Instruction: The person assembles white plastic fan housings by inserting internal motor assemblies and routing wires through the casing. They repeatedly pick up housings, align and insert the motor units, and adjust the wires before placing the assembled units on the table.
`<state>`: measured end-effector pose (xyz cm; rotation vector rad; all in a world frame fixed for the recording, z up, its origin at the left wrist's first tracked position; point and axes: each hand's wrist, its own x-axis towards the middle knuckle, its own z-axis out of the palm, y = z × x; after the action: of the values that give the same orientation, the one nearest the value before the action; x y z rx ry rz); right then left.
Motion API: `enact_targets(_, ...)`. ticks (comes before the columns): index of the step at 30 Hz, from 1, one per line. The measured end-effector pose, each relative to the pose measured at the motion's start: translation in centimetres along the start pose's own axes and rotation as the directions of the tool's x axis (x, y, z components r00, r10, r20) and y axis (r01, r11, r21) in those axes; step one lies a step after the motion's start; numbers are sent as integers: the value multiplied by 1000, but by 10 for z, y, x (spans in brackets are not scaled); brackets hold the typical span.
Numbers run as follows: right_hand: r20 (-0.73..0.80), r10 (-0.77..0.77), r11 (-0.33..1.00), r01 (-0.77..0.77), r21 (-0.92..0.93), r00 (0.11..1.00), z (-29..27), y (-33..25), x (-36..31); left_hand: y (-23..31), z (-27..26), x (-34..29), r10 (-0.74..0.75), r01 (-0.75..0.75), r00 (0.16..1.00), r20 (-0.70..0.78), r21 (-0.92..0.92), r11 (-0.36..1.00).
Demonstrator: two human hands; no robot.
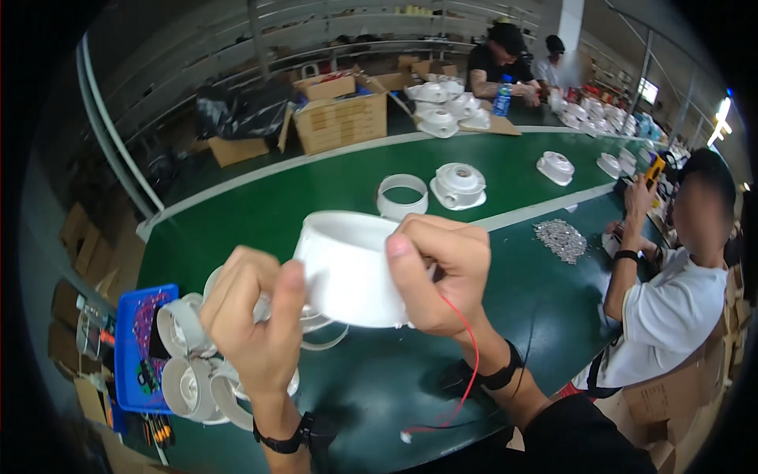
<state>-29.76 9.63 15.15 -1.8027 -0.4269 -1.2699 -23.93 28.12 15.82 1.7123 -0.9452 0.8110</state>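
At centre frame, above a green worktop (379,371): white round housing (347,268) gripped from both sides, left hand (257,324) pinching its left rim with thumb raised, right hand (438,272) clasped around its right edge, thin red wire (471,359) trailing down past the right wrist. Lower left, more white round housings (185,355) piled beside a blue tray (130,347). Just above centre, a white ring (403,196) and a white fixture base (458,186). Right of centre, a heap of small screws (560,237) near a seated co-worker's arm (624,268). Upper left, cardboard boxes (339,118).
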Motion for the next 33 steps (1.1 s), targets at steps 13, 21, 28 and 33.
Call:
enact_targets(13, 104, -378, 923, 367, 112, 920, -9, 0, 1, 21, 17, 1, -248, 327, 939, 239, -395, 859)
enact_targets(21, 79, -329, 941, 320, 110, 941, -11, 2, 2, 12, 10, 2, -203, 362, 899, 389, -396, 844)
enact_targets(28, -52, -248, 962, 252, 101, 967, -4, 11, 5, -3, -5, 7, 54, 5, 949, 312, -184, 983)
enact_targets(33, 162, -182, 981, 189, -32, 970, -13, 8, 14, 2, -10, 12, 91, -82, 984, 153, -61, 995)
